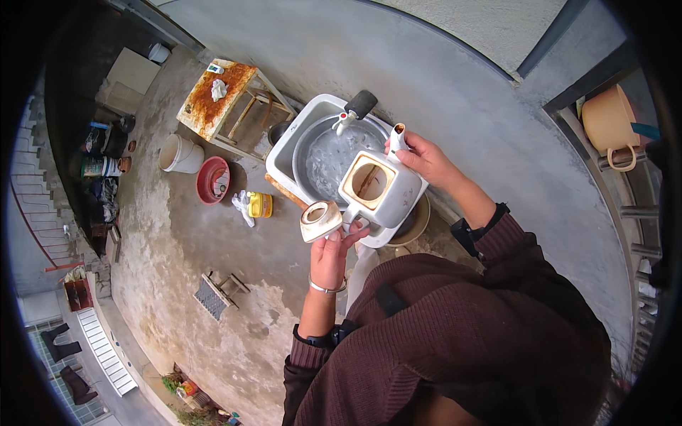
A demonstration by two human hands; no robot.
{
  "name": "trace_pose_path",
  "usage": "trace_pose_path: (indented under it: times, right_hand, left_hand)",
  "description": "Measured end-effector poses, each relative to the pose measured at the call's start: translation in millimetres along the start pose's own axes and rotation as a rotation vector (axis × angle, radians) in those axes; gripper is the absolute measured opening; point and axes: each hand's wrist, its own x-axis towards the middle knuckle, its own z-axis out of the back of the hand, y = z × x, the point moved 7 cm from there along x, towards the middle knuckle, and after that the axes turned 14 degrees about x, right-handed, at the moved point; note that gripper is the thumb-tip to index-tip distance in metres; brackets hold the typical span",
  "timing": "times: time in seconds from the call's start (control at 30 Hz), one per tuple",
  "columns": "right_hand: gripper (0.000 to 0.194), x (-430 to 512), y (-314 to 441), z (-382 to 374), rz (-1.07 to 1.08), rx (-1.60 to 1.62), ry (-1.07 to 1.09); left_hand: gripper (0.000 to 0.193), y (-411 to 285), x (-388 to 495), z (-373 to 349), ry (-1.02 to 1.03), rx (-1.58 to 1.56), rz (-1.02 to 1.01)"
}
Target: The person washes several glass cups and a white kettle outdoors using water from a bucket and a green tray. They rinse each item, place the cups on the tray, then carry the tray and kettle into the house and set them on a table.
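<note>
A white ceramic teapot [399, 194] with square sides is held tilted over the sink, its brown-stained opening facing up towards me. My right hand [429, 162] grips it at the spout [397, 139], whose tip is stained brown inside. In my left hand [329, 261] is the teapot's lid [321, 222], underside showing, with brown stains around its hollow. Fingers of that same hand also reach the teapot's handle [352, 217]. Behind the teapot, a metal basin [319, 154] with water in it sits inside the white sink [282, 154], below a tap [342, 122].
A rusty-topped table [205, 101] stands left of the sink. On the concrete floor are a white bucket [184, 154], a red basin [205, 181], a yellow jug [261, 205] and a small stool [213, 298]. A grey wall [453, 96] rises behind the sink.
</note>
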Motion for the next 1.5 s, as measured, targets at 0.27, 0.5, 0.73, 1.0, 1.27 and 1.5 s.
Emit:
trace_pose_path:
  times: [0.27, 0.5, 0.73, 1.0, 1.27, 1.5]
  right_hand:
    - [0.041, -39.1, 52.8, -28.3, 0.082, 0.329, 0.141]
    - [0.041, -61.7, 71.4, -75.8, 0.262, 0.217, 0.4]
    - [0.03, -65.6, 47.1, -147.8, 0.042, 0.468, 0.445]
    - [0.019, -116.1, 25.7, -276.7, -0.058, 0.274, 0.671]
    - [0.018, -230.9, 5.3, -464.1, 0.119, 0.087, 0.916]
    - [0.018, -331.2, -36.0, -606.5, -0.097, 0.277, 1.085]
  left_hand:
    - [0.031, -39.0, -60.0, -32.1, 0.048, 0.622, -0.152]
    - [0.027, -65.2, -112.9, -38.2, -0.071, 0.849, -0.224]
    - [0.029, -101.6, -170.3, -19.2, -0.182, 1.149, -0.33]
    - [0.021, -129.7, -277.5, 47.0, -0.463, 1.486, -0.106]
    - [0.023, -136.4, -455.5, 113.6, -0.581, 1.696, 0.21]
    - [0.029, -136.3, -607.2, 175.3, -0.771, 1.617, 0.441]
